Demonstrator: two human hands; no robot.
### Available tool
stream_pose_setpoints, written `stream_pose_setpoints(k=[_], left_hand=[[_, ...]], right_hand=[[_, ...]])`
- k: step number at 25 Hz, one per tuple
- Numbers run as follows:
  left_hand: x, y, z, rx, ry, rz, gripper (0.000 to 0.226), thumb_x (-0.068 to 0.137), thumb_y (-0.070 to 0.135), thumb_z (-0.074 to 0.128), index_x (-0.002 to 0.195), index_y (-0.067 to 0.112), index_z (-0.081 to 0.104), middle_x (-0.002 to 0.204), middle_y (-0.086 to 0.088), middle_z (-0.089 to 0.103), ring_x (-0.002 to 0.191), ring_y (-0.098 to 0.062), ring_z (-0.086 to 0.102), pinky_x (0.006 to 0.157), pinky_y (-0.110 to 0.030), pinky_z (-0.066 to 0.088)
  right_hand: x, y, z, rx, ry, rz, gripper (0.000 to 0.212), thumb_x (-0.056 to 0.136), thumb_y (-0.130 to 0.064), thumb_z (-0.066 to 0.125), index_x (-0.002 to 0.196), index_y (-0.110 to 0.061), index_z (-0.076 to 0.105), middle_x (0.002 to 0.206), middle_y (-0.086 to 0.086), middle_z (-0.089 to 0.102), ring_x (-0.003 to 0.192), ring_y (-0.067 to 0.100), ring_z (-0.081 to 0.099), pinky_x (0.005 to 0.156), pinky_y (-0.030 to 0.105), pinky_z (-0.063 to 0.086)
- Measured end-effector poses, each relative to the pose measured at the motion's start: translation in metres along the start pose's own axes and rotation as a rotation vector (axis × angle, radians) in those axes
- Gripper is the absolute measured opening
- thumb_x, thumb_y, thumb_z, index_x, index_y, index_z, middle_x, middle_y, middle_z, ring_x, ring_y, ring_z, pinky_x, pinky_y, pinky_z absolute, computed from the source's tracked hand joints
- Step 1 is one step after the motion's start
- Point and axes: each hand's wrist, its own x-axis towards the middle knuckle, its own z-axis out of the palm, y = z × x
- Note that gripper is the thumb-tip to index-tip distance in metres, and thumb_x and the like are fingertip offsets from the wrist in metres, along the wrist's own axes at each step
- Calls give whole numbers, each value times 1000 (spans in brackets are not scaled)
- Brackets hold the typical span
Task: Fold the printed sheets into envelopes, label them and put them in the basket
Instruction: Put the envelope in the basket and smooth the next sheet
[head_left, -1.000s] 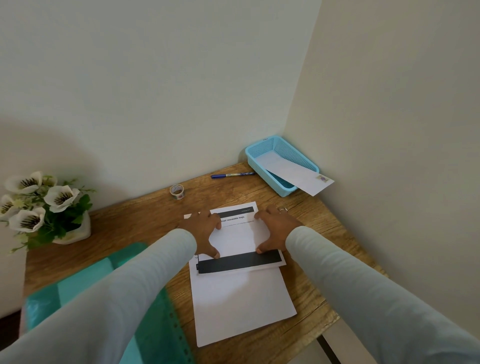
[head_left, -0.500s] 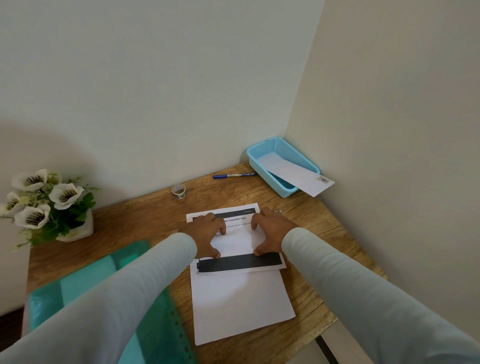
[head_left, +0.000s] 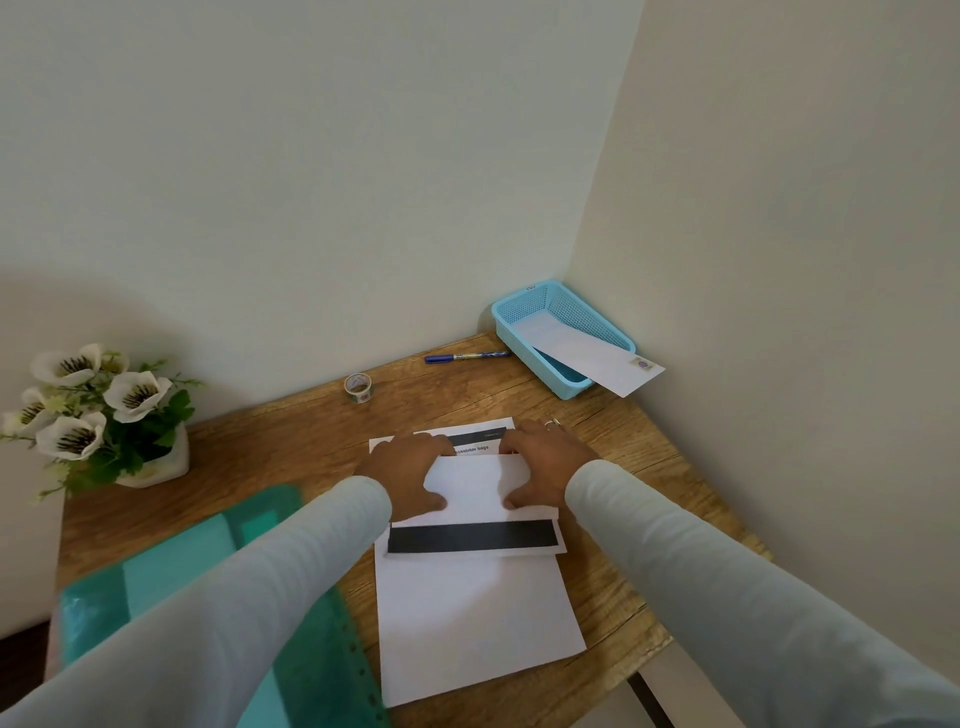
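Note:
A printed sheet with black bands lies mid-table on a blank white sheet. A white fold of it sits between my hands; its far edge covers part of the heading. My left hand pinches the fold's left side, fingers behind its far edge and thumb on top. My right hand, which wears a ring, pinches the right side the same way. The blue basket stands in the far right corner. A white envelope with a sticker lies in it and juts over the rim.
A blue pen and a small tape roll lie near the back wall. A pot of white flowers stands at the left. A teal folder covers the near left of the wooden table. Walls close the back and right.
A white fold has come up between my hands and now hides part of the printed heading. My fingers, earlier on top of the sheet, now sit behind that fold's far edge.

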Motion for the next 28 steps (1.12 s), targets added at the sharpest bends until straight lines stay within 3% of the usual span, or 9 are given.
stream_pose_setpoints(k=[5,8,10,12,15,17,21,24,28], left_hand=[[-10,4,-21,-29,226,126,21,89,41,73,103,44,57,108,15,65,93,-11,57,78,-26,53],[-19,2,-16,-55,294,173,21,89,34,74,88,43,55,102,18,64,90,-8,57,68,-17,47],[-24,-2,-5,-58,289,198,20,89,35,74,92,43,56,114,18,63,100,-9,55,72,-12,42],[-27,-7,7,-33,234,223,22,87,47,74,98,44,55,122,18,57,110,-9,50,84,-17,42],[-31,-13,21,7,156,239,43,82,71,62,114,43,57,131,18,51,122,-9,43,102,-29,42],[-32,-15,28,22,182,234,51,87,73,53,126,40,58,137,16,50,128,-11,42,107,-33,41],[-28,-6,39,172,215,167,57,97,58,49,148,34,43,151,7,42,140,-21,36,115,-40,34],[-29,1,46,269,232,136,60,99,59,43,153,34,36,153,5,40,140,-23,34,117,-43,31],[-35,-20,43,329,230,75,66,99,67,33,156,34,33,156,4,38,143,-25,32,119,-46,28]], right_hand=[[-11,-4,-21,152,181,-100,27,90,-35,76,113,-33,62,116,-6,65,104,18,58,87,28,50],[-20,-9,-20,125,259,-148,19,91,-29,76,98,-34,59,112,-6,66,102,18,60,82,25,50],[-25,-10,-10,81,272,-173,20,90,-29,76,96,-35,58,115,-6,67,106,19,60,85,27,52],[-26,-9,4,28,221,-210,21,89,-33,76,104,-33,61,121,-5,65,111,21,57,91,31,52],[-25,-8,26,12,91,-214,48,86,-60,70,125,-33,59,134,-4,56,121,21,50,99,37,48],[-24,-9,37,51,90,-177,63,86,-73,59,134,-33,55,143,-4,50,128,22,46,104,40,46],[-17,-24,55,-20,215,-156,62,99,-59,47,149,-23,43,151,4,43,134,30,44,110,44,41],[-16,-37,71,-50,274,-117,58,104,-49,40,154,-19,37,155,5,41,137,32,43,114,46,38],[-20,-30,79,-76,330,-50,60,105,-52,31,154,-18,38,153,4,42,133,31,44,113,49,37]])
